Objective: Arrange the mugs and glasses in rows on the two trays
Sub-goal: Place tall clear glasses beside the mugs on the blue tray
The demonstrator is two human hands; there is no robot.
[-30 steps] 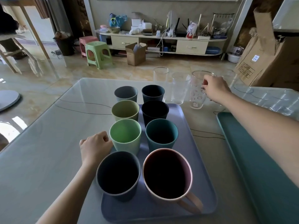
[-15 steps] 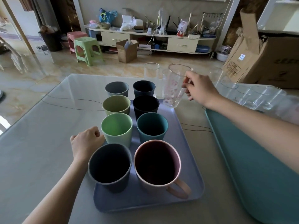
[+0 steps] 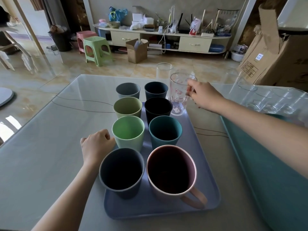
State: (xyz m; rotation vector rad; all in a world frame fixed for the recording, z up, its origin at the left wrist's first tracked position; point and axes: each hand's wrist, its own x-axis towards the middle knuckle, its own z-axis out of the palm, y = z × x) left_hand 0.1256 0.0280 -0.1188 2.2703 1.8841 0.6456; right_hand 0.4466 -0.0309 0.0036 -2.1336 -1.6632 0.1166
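A lavender tray (image 3: 205, 164) carries two columns of mugs, from a pink handled mug (image 3: 170, 170) and a dark blue mug (image 3: 121, 172) at the front to a grey cup (image 3: 128, 90) and a dark teal cup (image 3: 155, 89) at the back. My right hand (image 3: 205, 97) pinches a clear printed glass (image 3: 179, 97) near its rim. The glass's base is at the tray's far right corner, beside the black cup (image 3: 157, 107). My left hand (image 3: 97, 144) lies curled on the table, against the light green cup (image 3: 128, 130). A teal tray (image 3: 266, 180) lies on the right.
Several clear glasses (image 3: 266, 102) stand in a cluster at the table's far right, behind the teal tray. One more clear glass (image 3: 163, 72) stands at the far edge behind the mugs. Cardboard boxes (image 3: 275, 60) rise beyond the right side.
My right hand lifted the printed glass from the group at the far right and carried it left and down to the lavender tray's far right corner. My left hand stayed put.
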